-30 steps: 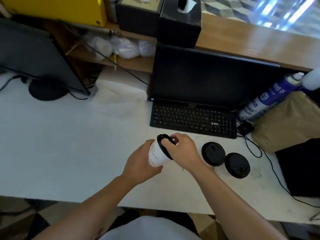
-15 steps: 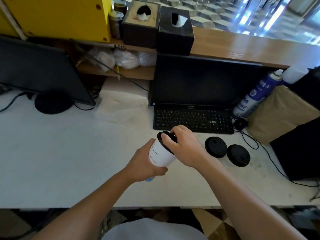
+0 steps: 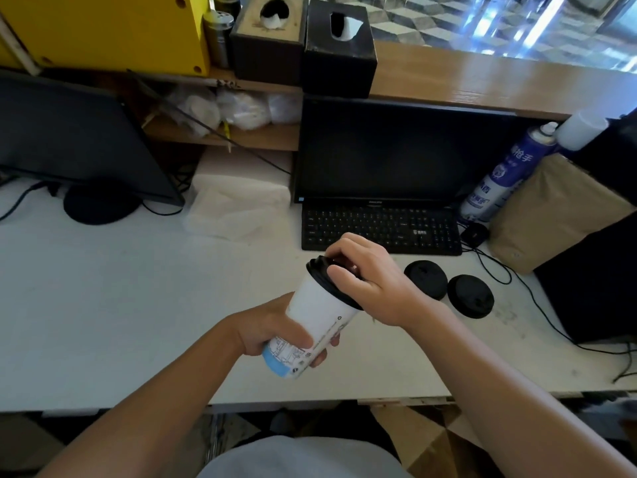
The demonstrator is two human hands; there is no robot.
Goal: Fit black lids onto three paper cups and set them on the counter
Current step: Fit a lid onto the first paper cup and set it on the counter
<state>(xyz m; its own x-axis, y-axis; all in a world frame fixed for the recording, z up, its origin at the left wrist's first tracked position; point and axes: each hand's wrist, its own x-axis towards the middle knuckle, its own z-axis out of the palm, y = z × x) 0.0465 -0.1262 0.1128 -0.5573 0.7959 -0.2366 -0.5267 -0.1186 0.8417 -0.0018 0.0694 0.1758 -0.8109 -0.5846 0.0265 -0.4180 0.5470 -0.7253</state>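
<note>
The left hand (image 3: 272,331) is wrapped around the lower part of a white paper cup (image 3: 315,317), thumb across the front and fingertips showing past the far side at the base. The cup is held up off the white counter (image 3: 103,305) and tilted, its mouth pointing toward one o'clock and its blue-printed base toward seven o'clock. The left forearm comes in from seven o'clock.

The right hand (image 3: 370,281) is cupped over the cup's mouth, clasping the black lid (image 3: 322,277) that sits on the rim. The thumb presses the lid's near edge and the fingers curl over its far edge; the wrist is bent, with the forearm running back toward five o'clock.

Two more black lids lie flat on the counter at three o'clock from the cup, one (image 3: 425,279) nearer the hand, the other (image 3: 470,296) just beside it and partly overlapping. A black keyboard (image 3: 381,229) lies at twelve o'clock, below a dark monitor (image 3: 389,150).
</note>
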